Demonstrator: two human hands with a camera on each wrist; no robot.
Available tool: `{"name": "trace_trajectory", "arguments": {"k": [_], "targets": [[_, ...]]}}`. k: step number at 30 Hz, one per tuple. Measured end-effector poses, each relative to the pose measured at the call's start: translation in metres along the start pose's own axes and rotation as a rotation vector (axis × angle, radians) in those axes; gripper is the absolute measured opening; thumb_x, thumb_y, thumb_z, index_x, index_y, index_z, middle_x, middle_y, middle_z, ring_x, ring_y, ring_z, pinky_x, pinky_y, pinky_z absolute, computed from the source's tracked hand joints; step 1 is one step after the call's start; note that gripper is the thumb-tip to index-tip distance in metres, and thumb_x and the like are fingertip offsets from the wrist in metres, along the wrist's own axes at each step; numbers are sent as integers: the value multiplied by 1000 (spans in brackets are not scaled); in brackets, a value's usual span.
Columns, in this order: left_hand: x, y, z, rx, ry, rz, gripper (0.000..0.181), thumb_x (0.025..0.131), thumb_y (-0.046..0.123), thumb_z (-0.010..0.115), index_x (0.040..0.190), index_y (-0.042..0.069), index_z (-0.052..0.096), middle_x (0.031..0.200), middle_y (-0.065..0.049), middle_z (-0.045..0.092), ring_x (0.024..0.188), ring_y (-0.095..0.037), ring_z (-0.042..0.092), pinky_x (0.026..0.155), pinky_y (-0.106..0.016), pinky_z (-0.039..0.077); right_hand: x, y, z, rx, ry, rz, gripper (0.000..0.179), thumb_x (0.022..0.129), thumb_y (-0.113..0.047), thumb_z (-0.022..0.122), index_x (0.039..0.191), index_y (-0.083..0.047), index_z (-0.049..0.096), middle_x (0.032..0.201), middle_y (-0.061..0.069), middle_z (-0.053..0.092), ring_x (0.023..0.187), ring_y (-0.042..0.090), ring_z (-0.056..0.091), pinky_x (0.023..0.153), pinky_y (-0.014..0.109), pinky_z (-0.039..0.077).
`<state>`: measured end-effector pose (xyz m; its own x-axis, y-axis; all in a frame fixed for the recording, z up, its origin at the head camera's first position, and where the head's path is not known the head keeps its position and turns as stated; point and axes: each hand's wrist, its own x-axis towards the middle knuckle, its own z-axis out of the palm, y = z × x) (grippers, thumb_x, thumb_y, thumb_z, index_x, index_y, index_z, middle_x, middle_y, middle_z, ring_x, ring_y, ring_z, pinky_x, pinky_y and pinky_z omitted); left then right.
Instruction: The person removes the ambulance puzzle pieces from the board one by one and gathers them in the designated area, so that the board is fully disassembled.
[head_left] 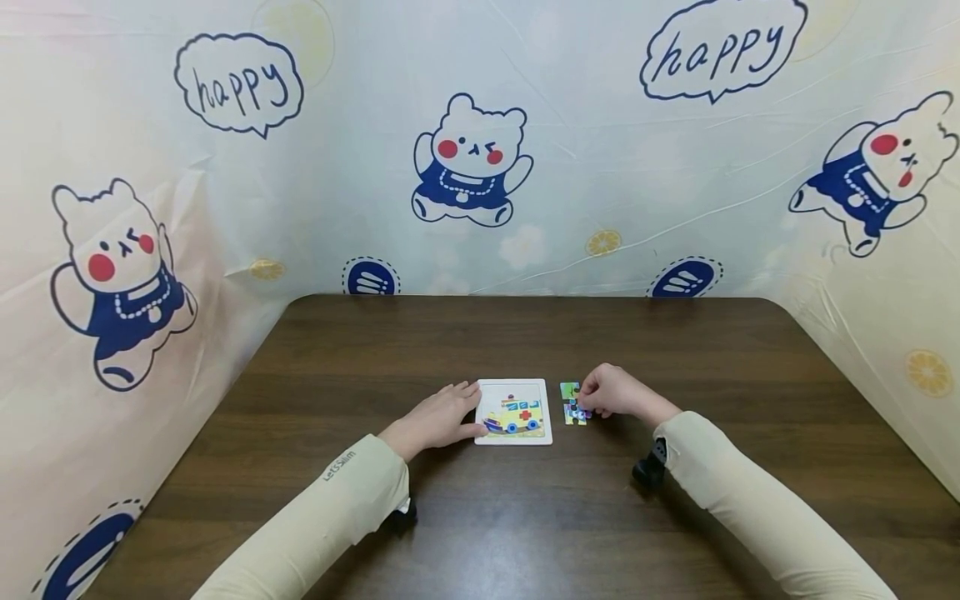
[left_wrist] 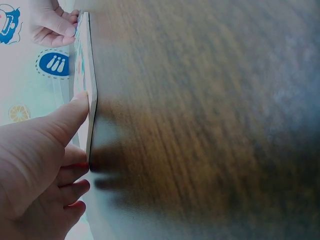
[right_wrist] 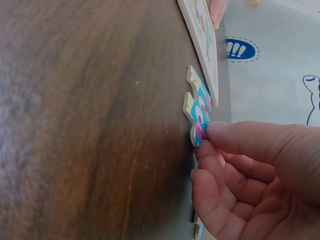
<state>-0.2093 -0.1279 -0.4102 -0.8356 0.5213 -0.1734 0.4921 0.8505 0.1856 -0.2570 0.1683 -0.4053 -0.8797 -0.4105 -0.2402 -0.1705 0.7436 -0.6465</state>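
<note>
A white-framed jigsaw board (head_left: 513, 440) with a yellow ambulance picture lies flat on the table. My left hand (head_left: 442, 419) rests at the board's left side, thumb on the near left edge and fingers by the far left corner. Right of the board, my right hand (head_left: 617, 390) pinches a blue, pink and yellow puzzle piece (right_wrist: 198, 111) with printed eyes between thumb and fingertips. That piece is close over the tabletop. A green puzzle piece (head_left: 568, 389) lies just beyond it, partly covered by my fingers.
The brown wooden table (head_left: 480, 333) stretches around the board on all sides. Behind it hangs a printed cloth (head_left: 570, 183) with bears. Another loose piece (right_wrist: 198, 231) shows at the bottom of the right wrist view, beneath my fingers.
</note>
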Motion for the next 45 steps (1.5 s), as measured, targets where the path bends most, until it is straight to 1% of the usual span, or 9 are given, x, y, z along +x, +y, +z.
{"name": "trace_trajectory", "arguments": {"k": [7,18,23,27,29,31,37,40,45], "targets": [[0,0,1,8,11,26,70,89,44,56,138,-3,38,144,-14,32,133,-28,27,107,-39,21,-2,-2,-1,0,0,-17,11,84,-2,63,74,-2,67,62,1,58,53,11,50,53,27,51],[-1,0,1,4,9,26,70,89,44,56,138,-2,38,144,-14,32,133,-29,27,107,-39,21,-1,-5,-4,5,-7,-11,10,85,-5,64,77,-2,68,66,2,60,56,13,52,55,28,51],[-1,-1,1,9,13,31,70,89,43,57,138,-3,38,144,-15,33,133,-29,27,107,-39,21,2,-16,-9,78,4,-59,8,85,-7,64,85,0,67,73,8,63,59,17,55,55,31,51],[-1,-1,1,7,20,36,69,89,43,57,137,-3,38,143,-15,33,133,-29,27,107,-39,21,4,-29,-10,154,-8,-96,12,86,-10,64,94,0,65,73,9,60,57,24,53,48,30,43],[-1,-1,1,8,19,35,69,89,43,57,138,-3,38,144,-14,33,133,-29,27,107,-39,21,6,-34,-8,167,-15,-114,14,87,-10,64,96,0,64,74,10,60,56,26,52,46,31,41],[-1,-1,1,6,18,33,69,89,43,57,138,-2,38,144,-14,33,133,-28,27,107,-39,21,9,-39,-4,171,-22,-133,16,86,-9,64,98,1,64,76,9,60,57,25,52,47,33,43],[-2,0,0,-10,13,30,70,89,43,57,138,-2,38,144,-14,32,133,-29,27,107,-39,21,19,-49,11,173,-57,-165,21,85,-8,66,102,4,63,83,5,62,70,23,58,63,38,53],[-1,-1,0,-25,12,27,70,88,43,57,138,-3,38,144,-14,33,133,-29,27,107,-39,21,23,-52,18,156,-63,-164,19,85,-9,66,101,2,63,83,4,61,71,22,57,62,36,52],[-1,-1,0,-28,17,23,70,88,43,57,137,-2,39,143,-14,33,133,-29,27,107,-39,21,28,-57,29,103,-64,-162,20,84,-9,67,102,0,64,79,4,59,62,17,52,56,29,50]]}}
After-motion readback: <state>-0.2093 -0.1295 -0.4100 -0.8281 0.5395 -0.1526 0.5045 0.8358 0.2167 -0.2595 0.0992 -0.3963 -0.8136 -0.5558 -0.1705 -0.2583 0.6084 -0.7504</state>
